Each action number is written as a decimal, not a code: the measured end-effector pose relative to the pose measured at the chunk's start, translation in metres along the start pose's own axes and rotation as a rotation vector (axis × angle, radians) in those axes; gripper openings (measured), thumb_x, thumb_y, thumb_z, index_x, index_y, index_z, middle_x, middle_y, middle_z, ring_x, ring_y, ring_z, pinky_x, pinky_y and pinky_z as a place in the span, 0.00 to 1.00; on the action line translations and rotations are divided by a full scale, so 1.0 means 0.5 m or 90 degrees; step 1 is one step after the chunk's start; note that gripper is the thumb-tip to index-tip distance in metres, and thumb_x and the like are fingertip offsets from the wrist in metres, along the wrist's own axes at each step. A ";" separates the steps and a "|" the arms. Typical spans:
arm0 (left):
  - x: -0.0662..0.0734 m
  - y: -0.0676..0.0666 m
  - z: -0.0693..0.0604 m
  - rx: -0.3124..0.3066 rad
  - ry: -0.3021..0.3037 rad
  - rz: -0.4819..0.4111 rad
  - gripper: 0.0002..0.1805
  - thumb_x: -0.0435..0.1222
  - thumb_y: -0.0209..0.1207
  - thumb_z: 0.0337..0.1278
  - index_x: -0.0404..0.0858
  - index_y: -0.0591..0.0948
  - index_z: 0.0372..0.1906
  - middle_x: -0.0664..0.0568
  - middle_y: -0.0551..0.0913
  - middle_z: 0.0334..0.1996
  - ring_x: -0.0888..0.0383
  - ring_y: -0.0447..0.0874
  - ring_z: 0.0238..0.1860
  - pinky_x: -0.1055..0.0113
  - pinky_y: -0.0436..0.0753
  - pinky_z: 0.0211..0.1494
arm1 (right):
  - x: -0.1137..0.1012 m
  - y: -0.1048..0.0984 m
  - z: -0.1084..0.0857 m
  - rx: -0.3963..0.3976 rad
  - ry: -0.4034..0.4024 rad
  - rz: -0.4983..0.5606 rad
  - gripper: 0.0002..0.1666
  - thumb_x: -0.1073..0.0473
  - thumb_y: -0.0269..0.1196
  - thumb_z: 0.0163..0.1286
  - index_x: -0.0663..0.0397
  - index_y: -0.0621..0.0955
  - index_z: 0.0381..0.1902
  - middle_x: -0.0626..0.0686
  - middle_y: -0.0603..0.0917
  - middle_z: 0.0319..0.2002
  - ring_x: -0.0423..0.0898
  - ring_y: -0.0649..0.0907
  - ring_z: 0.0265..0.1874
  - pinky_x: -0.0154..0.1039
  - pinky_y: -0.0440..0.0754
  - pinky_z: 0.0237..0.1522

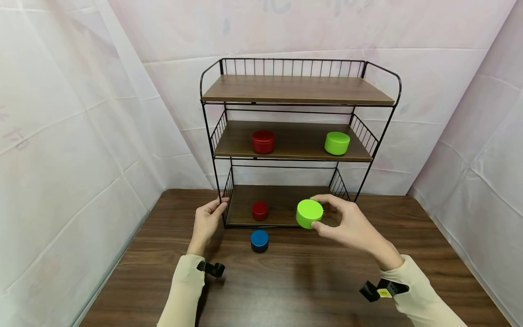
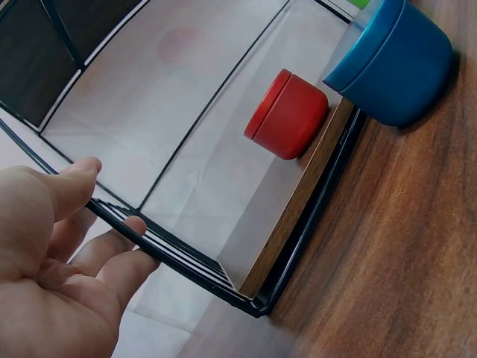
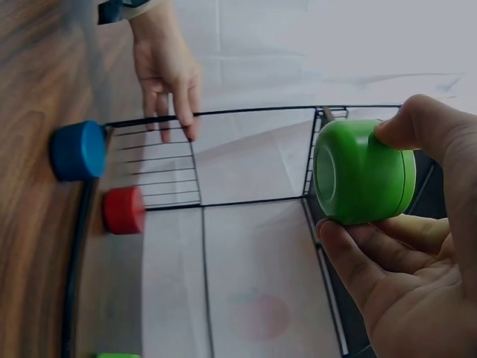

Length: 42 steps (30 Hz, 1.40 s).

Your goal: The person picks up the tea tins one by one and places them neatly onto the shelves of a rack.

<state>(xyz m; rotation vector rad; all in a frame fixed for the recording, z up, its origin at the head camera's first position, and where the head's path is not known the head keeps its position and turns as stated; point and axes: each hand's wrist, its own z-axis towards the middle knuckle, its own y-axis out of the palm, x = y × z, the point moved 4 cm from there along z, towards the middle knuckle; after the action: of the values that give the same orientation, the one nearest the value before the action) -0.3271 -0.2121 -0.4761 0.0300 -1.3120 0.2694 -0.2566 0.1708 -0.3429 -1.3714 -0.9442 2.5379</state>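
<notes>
My right hand (image 1: 347, 222) holds a bright green round tin (image 1: 309, 213) between thumb and fingers, in front of the bottom shelf and above the table. The right wrist view shows the same green tin (image 3: 361, 171) tilted on its side. My left hand (image 1: 206, 222) grips the left front post of a black wire shelf rack (image 1: 217, 175), its thumb and fingers around the wire side (image 2: 179, 257). A small red tin (image 1: 259, 211) stands on the bottom shelf. On the table before it stands a blue tin (image 1: 259, 240).
The middle shelf (image 1: 300, 138) carries a larger red tin (image 1: 263, 141) and another green tin (image 1: 337, 143). Above is the top shelf (image 1: 294, 88) with a wire rail. A green sliver (image 3: 118, 356) shows at the right wrist view's lower edge. White cloth (image 1: 81, 136) surrounds the wooden table (image 1: 163, 272).
</notes>
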 end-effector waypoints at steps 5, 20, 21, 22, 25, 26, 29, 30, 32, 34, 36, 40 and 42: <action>-0.001 -0.002 -0.002 0.000 -0.013 0.019 0.18 0.39 0.62 0.72 0.33 0.85 0.59 0.44 0.75 0.71 0.50 0.78 0.68 0.74 0.83 0.55 | -0.015 -0.023 0.011 0.011 0.006 -0.004 0.29 0.63 0.73 0.65 0.48 0.79 0.63 0.47 0.86 0.52 0.43 0.88 0.47 0.35 0.87 0.49; -0.007 0.000 -0.003 0.000 -0.035 0.004 0.20 0.38 0.61 0.73 0.30 0.83 0.61 0.46 0.74 0.72 0.52 0.78 0.67 0.67 0.83 0.59 | -0.048 -0.055 0.035 0.016 -0.001 0.022 0.28 0.66 0.71 0.66 0.50 0.79 0.63 0.51 0.86 0.51 0.45 0.89 0.40 0.37 0.88 0.40; -0.008 0.000 -0.003 0.001 -0.032 0.009 0.20 0.39 0.62 0.73 0.30 0.83 0.61 0.46 0.75 0.72 0.53 0.78 0.67 0.64 0.83 0.60 | -0.050 -0.058 0.037 0.017 -0.004 0.019 0.28 0.66 0.71 0.66 0.50 0.79 0.63 0.51 0.86 0.51 0.45 0.89 0.40 0.37 0.88 0.40; -0.008 0.000 -0.003 0.001 -0.029 0.015 0.20 0.39 0.62 0.73 0.31 0.83 0.61 0.46 0.75 0.72 0.53 0.78 0.67 0.62 0.83 0.60 | -0.052 -0.062 0.038 0.018 -0.005 0.019 0.28 0.66 0.70 0.66 0.51 0.79 0.63 0.51 0.86 0.51 0.45 0.89 0.40 0.36 0.88 0.40; -0.008 0.001 -0.004 0.005 -0.023 0.020 0.20 0.40 0.62 0.72 0.32 0.84 0.60 0.47 0.76 0.71 0.53 0.79 0.66 0.55 0.83 0.61 | -0.057 -0.072 0.045 0.020 -0.005 0.021 0.28 0.66 0.70 0.66 0.51 0.79 0.64 0.51 0.86 0.51 0.45 0.89 0.42 0.35 0.88 0.42; -0.008 0.001 -0.003 0.006 -0.023 0.018 0.19 0.40 0.62 0.72 0.32 0.85 0.59 0.47 0.76 0.70 0.53 0.79 0.66 0.53 0.82 0.61 | -0.059 -0.075 0.047 0.021 -0.005 0.021 0.28 0.66 0.70 0.66 0.52 0.79 0.64 0.51 0.86 0.52 0.44 0.89 0.42 0.35 0.88 0.43; -0.006 0.001 -0.002 0.004 -0.029 0.006 0.18 0.38 0.62 0.72 0.32 0.85 0.59 0.46 0.76 0.71 0.51 0.78 0.67 0.48 0.80 0.63 | -0.066 -0.085 0.053 0.026 -0.006 0.019 0.29 0.67 0.70 0.66 0.53 0.79 0.64 0.52 0.85 0.52 0.43 0.89 0.44 0.35 0.88 0.44; -0.004 0.001 -0.002 0.003 -0.032 0.004 0.18 0.37 0.61 0.73 0.32 0.84 0.60 0.45 0.75 0.71 0.51 0.78 0.67 0.47 0.79 0.64 | -0.070 -0.088 0.055 0.026 -0.007 0.017 0.29 0.67 0.70 0.66 0.53 0.79 0.64 0.52 0.85 0.53 0.43 0.89 0.44 0.34 0.88 0.44; 0.005 0.002 -0.004 -0.001 -0.037 0.001 0.18 0.35 0.61 0.73 0.30 0.84 0.60 0.43 0.74 0.72 0.48 0.76 0.68 0.44 0.78 0.65 | -0.078 -0.095 0.059 0.032 -0.012 0.007 0.28 0.67 0.70 0.66 0.53 0.79 0.64 0.51 0.85 0.53 0.42 0.89 0.45 0.34 0.88 0.45; 0.019 0.002 -0.007 -0.003 -0.038 0.007 0.17 0.33 0.60 0.74 0.28 0.83 0.60 0.41 0.73 0.72 0.47 0.76 0.68 0.44 0.78 0.64 | -0.086 -0.104 0.063 0.040 -0.011 -0.006 0.28 0.66 0.70 0.66 0.52 0.80 0.64 0.51 0.85 0.53 0.41 0.89 0.45 0.34 0.88 0.45; 0.036 0.002 -0.012 -0.006 -0.037 0.016 0.17 0.32 0.60 0.74 0.27 0.83 0.60 0.39 0.73 0.71 0.46 0.76 0.68 0.47 0.80 0.63 | -0.094 -0.113 0.067 0.050 -0.009 -0.021 0.28 0.66 0.70 0.66 0.51 0.80 0.64 0.50 0.85 0.53 0.39 0.88 0.46 0.33 0.87 0.46; 0.061 0.002 -0.020 -0.013 -0.037 0.019 0.17 0.32 0.60 0.73 0.26 0.83 0.59 0.38 0.73 0.71 0.49 0.77 0.67 0.63 0.84 0.59 | -0.104 -0.130 0.080 0.058 -0.001 -0.019 0.28 0.65 0.70 0.67 0.53 0.79 0.65 0.52 0.85 0.54 0.37 0.88 0.48 0.32 0.87 0.46; 0.066 0.003 -0.022 -0.015 -0.038 0.019 0.17 0.32 0.60 0.73 0.26 0.83 0.59 0.38 0.73 0.71 0.49 0.77 0.67 0.63 0.84 0.59 | -0.107 -0.137 0.089 0.060 -0.001 -0.004 0.28 0.66 0.69 0.67 0.56 0.79 0.65 0.53 0.84 0.55 0.37 0.88 0.49 0.32 0.87 0.47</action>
<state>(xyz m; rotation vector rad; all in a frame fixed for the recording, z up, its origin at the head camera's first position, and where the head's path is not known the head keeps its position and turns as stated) -0.3094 -0.2031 -0.4478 -0.0009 -1.3763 0.2804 -0.2732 0.1850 -0.2477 -1.3380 -0.8172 2.5445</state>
